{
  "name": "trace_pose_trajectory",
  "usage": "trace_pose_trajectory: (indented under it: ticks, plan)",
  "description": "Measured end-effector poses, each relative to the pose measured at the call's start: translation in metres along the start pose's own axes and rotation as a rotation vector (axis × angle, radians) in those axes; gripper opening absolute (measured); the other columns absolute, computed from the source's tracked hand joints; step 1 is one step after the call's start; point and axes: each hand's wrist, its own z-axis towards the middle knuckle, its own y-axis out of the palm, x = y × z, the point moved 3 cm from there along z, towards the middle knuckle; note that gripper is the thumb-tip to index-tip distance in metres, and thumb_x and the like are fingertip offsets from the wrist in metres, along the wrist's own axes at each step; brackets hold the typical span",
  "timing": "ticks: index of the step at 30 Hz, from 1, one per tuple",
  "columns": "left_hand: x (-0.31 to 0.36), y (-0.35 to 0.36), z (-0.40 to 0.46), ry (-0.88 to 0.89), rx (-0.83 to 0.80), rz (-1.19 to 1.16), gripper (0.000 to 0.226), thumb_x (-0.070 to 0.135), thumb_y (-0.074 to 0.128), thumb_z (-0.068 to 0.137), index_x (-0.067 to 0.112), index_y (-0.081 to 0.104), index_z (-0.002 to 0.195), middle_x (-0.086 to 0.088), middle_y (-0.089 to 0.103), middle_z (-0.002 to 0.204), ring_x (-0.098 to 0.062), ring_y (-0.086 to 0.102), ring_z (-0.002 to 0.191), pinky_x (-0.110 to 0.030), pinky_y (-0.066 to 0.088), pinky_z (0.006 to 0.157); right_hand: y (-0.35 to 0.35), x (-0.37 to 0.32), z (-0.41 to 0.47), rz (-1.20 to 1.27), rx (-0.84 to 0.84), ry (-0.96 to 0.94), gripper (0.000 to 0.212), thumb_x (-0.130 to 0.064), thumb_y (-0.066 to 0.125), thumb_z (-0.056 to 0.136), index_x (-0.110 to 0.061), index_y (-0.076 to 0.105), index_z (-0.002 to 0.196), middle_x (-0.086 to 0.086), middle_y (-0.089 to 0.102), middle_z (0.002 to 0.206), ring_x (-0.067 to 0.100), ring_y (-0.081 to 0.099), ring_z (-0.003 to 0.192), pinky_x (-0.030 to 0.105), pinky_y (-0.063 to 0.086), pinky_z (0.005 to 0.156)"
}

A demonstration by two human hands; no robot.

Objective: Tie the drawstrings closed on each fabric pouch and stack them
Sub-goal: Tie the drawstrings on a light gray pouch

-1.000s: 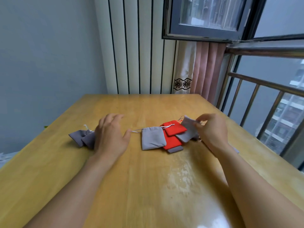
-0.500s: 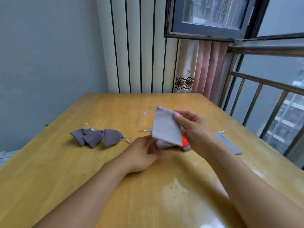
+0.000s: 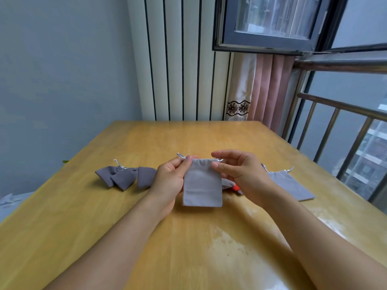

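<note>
Centre of frame: grey pouch point(image 3: 202, 183) held upright above the table point(image 3: 146, 248), mouth flat and untied; left hand point(image 3: 170, 181) pinches its top left corner, right hand point(image 3: 240, 174) its top right, by the silver cords. Left of centre: three cinched grey pouches point(image 3: 125, 176) overlapping (done, I judge). Right: flat grey pouch point(image 3: 290, 185) untied; an orange pouch point(image 3: 236, 187) peeks behind; both remain.

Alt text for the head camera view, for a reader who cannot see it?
Two bare hands, left hand and right hand, hold a flat grey pouch upright by its top corners above a wooden table. Three cinched grey pouches lie left, one flat pouch right.
</note>
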Motion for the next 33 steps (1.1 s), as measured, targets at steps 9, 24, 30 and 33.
trace_pose_trajectory:
  ticks: [9, 24, 30, 33]
  plan:
    - [0.007, -0.006, 0.001, 0.021, 0.131, -0.072, 0.029, 0.03, 0.064, 0.093, 0.005, 0.07, 0.106, -0.013, 0.075, 0.101, -0.024, 0.071, 0.093, -0.037, 0.057, 0.083, -0.003, 0.002, 0.001, 0.055, -0.041, 0.082, 0.012, -0.008, 0.07, 0.087, 0.001, 0.073, 0.094, 0.006, 0.065, 0.074, 0.011, 0.056, 0.063, 0.02, 0.05, 0.061]
    - [0.005, -0.004, 0.0, -0.305, 0.144, -0.583, 0.022, 0.043, 0.051, 0.099, 0.03, 0.066, 0.088, 0.009, 0.072, 0.086, -0.016, 0.066, 0.085, -0.038, 0.05, 0.067, 0.003, -0.001, 0.001, 0.554, -0.076, 0.249, 0.026, -0.032, 0.066, 0.087, -0.007, 0.067, 0.094, 0.0, 0.07, 0.098, 0.012, 0.059, 0.068, 0.02, 0.046, 0.053]
    - [0.012, 0.002, 0.001, -0.185, 0.075, -0.667, 0.028, 0.043, 0.046, 0.1, 0.027, 0.068, 0.093, 0.008, 0.074, 0.103, -0.006, 0.061, 0.074, -0.021, 0.045, 0.075, 0.018, -0.005, -0.002, 0.86, -0.066, 0.234, 0.026, -0.02, 0.063, 0.085, -0.012, 0.06, 0.061, 0.004, 0.065, 0.08, 0.01, 0.048, 0.058, 0.015, 0.036, 0.045]
    - [0.011, 0.003, 0.0, -0.191, 0.076, -0.65, 0.027, 0.042, 0.048, 0.099, 0.025, 0.069, 0.097, 0.01, 0.071, 0.078, -0.003, 0.052, 0.055, -0.015, 0.04, 0.051, 0.017, 0.005, 0.002, 0.282, 0.006, 0.114, 0.02, -0.017, 0.072, 0.087, -0.013, 0.056, 0.075, 0.002, 0.052, 0.069, 0.01, 0.043, 0.053, 0.017, 0.035, 0.044]
